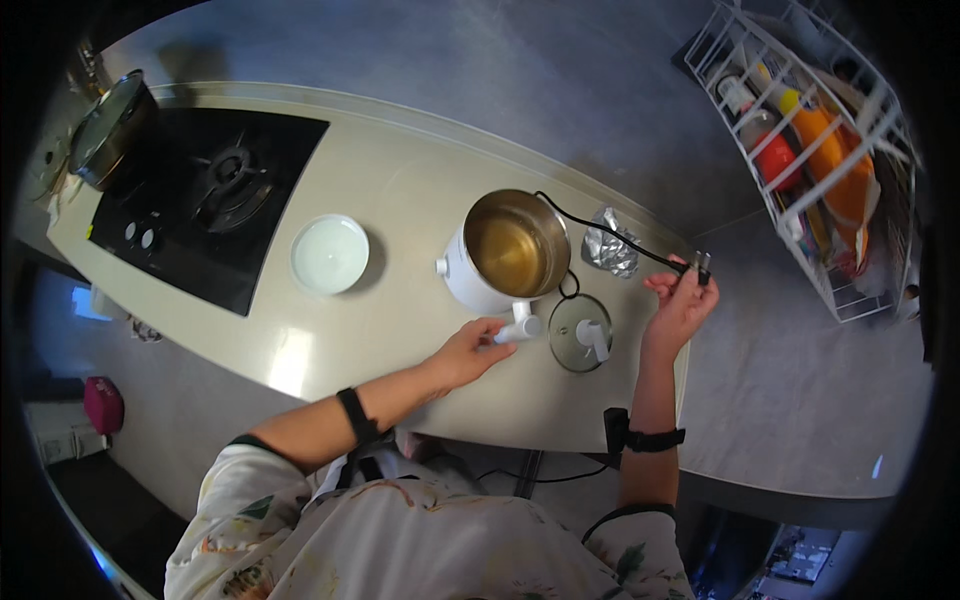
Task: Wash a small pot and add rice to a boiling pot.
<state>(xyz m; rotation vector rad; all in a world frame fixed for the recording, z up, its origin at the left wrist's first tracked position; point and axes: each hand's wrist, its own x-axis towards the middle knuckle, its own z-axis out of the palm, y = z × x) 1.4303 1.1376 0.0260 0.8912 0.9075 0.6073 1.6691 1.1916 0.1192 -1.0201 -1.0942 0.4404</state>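
Observation:
A white electric cooking pot (516, 251) stands on the counter, with amber-tinted liquid or a brownish metal bottom showing inside. My left hand (466, 354) has its thumb and fingers around the end of the pot's white side handle (519, 330). Between the fingers of my right hand (681, 306) is a black power plug (700, 268), its metal prongs pointing up. Its black cord (611, 232) runs back to the pot's rim. A glass lid with a white handle (568, 330) lies by the pot. Crumpled aluminium foil (609, 244) sits beneath the cord.
Left of the pot stands a white bowl (330, 255). Farther left is a black gas hob (202, 202) with a dark lidded pot (116, 135) at its far edge. A white wire rack (810, 157) holding bottles and packets hangs at upper right. The countertop's edge (684, 375) passes my right forearm.

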